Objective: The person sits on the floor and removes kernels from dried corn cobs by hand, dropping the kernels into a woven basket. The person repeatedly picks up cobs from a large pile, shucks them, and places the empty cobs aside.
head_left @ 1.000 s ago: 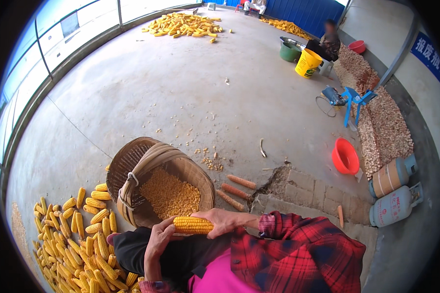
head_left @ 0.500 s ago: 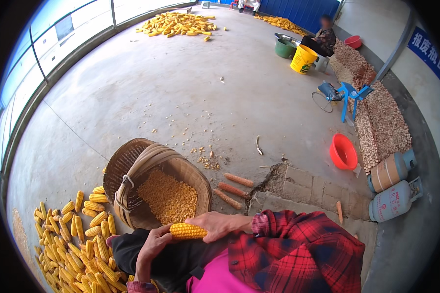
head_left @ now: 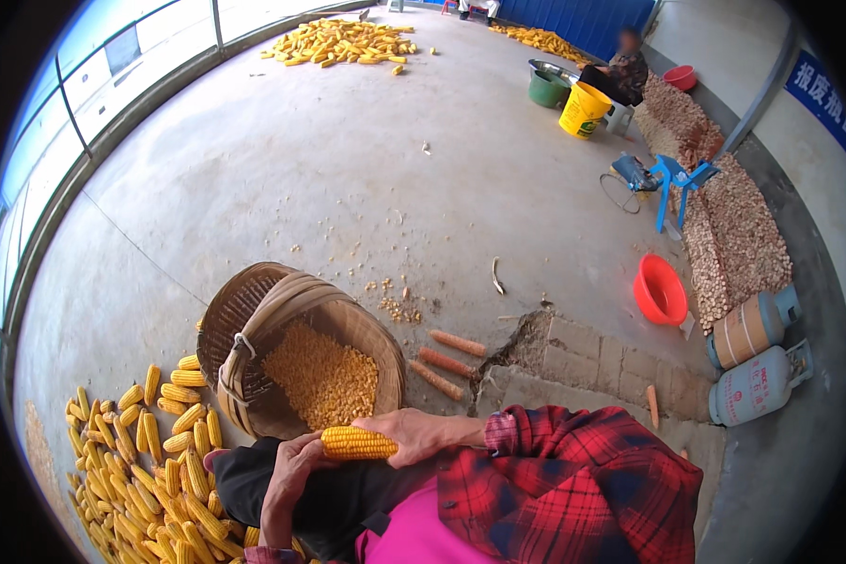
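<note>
An ear of corn (head_left: 359, 444) lies crosswise between my hands, its yellow kernels showing along the visible side. My left hand (head_left: 295, 467) is closed at its left end, thumb and fingers pressed to it. My right hand (head_left: 412, 435) wraps round the right end. Just beyond my hands, a woven basket (head_left: 385, 340) with a broad handle holds a heap of loose corn kernels (head_left: 321, 371). Whether any rows are bare on the ear's underside is hidden from me.
Left of the basket lies a big pile of unshelled ears (head_left: 174, 489). Several bare cobs (head_left: 442, 362) lie on the floor to its right. Farther right are a red basin (head_left: 660, 291), gas cylinders (head_left: 759, 385) and a blue stool (head_left: 677, 183). A seated person (head_left: 625, 75) is beside a yellow bucket (head_left: 585, 110).
The ear and my left hand have shifted very slightly left and upward. Both hands keep their grip on it.
</note>
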Demonstrator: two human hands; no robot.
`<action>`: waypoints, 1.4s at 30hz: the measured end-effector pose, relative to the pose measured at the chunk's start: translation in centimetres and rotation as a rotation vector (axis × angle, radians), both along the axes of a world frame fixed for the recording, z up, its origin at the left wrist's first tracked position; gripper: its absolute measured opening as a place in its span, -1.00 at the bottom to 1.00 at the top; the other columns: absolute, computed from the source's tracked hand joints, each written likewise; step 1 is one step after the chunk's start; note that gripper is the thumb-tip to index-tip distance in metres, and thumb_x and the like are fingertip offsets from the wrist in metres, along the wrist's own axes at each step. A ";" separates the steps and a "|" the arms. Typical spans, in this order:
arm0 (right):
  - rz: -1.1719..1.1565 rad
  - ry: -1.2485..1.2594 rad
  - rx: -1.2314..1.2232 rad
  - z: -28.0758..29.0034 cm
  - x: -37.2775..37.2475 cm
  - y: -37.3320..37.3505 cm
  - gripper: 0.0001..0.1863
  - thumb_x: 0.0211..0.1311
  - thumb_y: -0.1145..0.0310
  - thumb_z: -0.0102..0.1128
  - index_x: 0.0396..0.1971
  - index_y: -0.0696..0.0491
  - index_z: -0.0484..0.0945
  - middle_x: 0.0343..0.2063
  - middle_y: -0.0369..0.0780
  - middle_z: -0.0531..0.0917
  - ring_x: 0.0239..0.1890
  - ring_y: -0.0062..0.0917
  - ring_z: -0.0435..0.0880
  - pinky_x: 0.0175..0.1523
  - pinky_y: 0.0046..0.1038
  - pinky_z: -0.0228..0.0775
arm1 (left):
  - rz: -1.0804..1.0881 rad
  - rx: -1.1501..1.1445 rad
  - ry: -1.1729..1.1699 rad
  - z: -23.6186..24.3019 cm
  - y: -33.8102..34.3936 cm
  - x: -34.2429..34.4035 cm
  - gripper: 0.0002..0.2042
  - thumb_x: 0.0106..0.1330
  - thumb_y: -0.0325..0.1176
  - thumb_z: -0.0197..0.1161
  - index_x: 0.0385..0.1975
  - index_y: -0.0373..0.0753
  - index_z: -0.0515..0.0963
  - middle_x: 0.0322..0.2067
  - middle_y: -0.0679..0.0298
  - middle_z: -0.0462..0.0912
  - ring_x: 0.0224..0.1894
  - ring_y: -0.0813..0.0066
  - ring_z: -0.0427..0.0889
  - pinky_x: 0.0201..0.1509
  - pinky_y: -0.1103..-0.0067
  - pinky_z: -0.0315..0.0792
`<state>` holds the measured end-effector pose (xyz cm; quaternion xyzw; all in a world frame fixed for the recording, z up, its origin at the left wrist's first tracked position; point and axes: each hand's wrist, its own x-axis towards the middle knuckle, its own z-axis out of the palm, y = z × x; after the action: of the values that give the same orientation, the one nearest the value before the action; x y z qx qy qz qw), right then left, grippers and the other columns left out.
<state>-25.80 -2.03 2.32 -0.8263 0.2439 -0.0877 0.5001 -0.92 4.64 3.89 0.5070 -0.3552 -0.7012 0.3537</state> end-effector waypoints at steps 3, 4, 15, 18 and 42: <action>0.015 0.048 0.015 0.7 0.0 0.0 -0.07 -0.27 0.33 0.21 0.24 0.25 0.11 -0.19 0.15 0.54 -0.10 -0.03 0.54 -0.01 -0.25 0.39 | -0.065 0.007 -0.049 -0.7 -0.1 0.4 -0.62 0.38 -0.29 0.04 0.02 -0.50 0.44 -0.17 0.16 0.61 -0.26 0.49 0.64 -0.14 0.60 0.53; 0.018 0.056 0.013 0.8 0.1 -0.1 -0.08 -0.27 0.33 0.21 0.24 0.25 0.11 -0.19 0.15 0.54 -0.10 -0.03 0.54 -0.01 -0.25 0.39 | -0.071 -0.003 -0.054 -0.5 -0.1 0.4 -0.63 0.38 -0.30 0.04 0.02 -0.50 0.44 -0.17 0.16 0.61 -0.25 0.49 0.63 -0.14 0.60 0.53; 0.143 0.215 -0.137 1.5 0.6 -0.2 -0.12 -0.15 0.35 0.23 0.26 0.24 0.07 -0.15 0.09 0.48 -0.10 0.00 0.52 -0.03 -0.18 0.40 | -0.163 -0.051 -0.127 -0.9 -0.5 0.0 -0.69 0.28 -0.47 0.00 -0.03 -0.45 0.48 -0.27 0.22 0.64 -0.27 0.50 0.61 -0.12 0.64 0.47; 0.173 0.325 -0.170 2.2 1.2 -0.2 -0.10 -0.15 0.35 0.24 0.26 0.25 0.04 -0.15 0.09 0.48 -0.10 0.00 0.51 -0.04 -0.18 0.40 | -0.280 -0.241 -0.672 -1.0 -0.2 -0.4 -0.68 0.18 -0.57 -0.04 -0.07 -0.43 0.51 -0.36 0.28 0.66 -0.30 0.55 0.60 -0.15 0.67 0.45; 0.059 0.112 -0.197 0.9 0.4 0.9 -0.08 -0.16 0.39 0.23 0.30 0.16 0.02 -0.18 0.08 0.46 -0.20 0.00 0.56 -0.10 -0.19 0.45 | -0.096 -0.070 -0.107 0.7 0.2 0.2 -0.69 0.29 -0.46 -0.05 -0.05 -0.44 0.48 -0.43 0.29 0.60 -0.43 0.62 0.57 -0.29 0.69 0.46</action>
<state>-25.41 -1.12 3.24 -0.8818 0.2370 -0.0501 0.4046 -0.74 4.82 4.61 0.5135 -0.4219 -0.6764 0.3176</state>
